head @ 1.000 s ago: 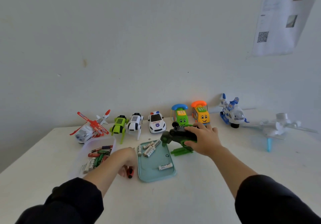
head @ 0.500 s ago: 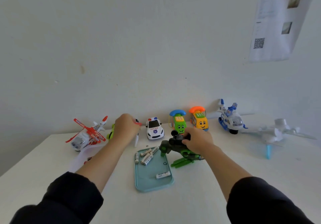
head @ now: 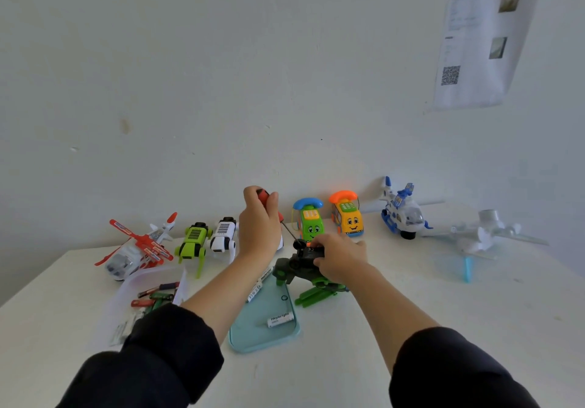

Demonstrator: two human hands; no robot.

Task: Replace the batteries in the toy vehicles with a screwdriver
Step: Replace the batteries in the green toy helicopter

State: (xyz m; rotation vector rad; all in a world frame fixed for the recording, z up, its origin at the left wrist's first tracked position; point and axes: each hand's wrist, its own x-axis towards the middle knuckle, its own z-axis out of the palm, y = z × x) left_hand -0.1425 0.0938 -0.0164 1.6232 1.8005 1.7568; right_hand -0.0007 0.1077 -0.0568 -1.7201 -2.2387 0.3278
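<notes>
My left hand (head: 258,227) grips a red-handled screwdriver (head: 278,216), held up with its thin shaft slanting down to the right; the tip meets the top of a dark green toy (head: 296,265). My right hand (head: 340,260) holds that toy's upper part steady, and its bright green legs (head: 315,297) stick out below on the table. A light blue tray (head: 253,338) lies in front with white batteries (head: 280,319) on it, partly hidden by my left forearm.
Toys line the wall: a red and white helicopter (head: 136,249), a green robot dog (head: 193,240), a white robot dog (head: 223,235), a green phone car (head: 310,219), an orange phone car (head: 348,216), a blue and white plane (head: 402,214), a white plane (head: 484,233). A clear box (head: 139,284) of batteries stands left.
My left hand lifted the screwdriver from the table beside the tray, rose past the white robot dog and now sets its tip on the dark green toy. My right hand kept hold of the toy.
</notes>
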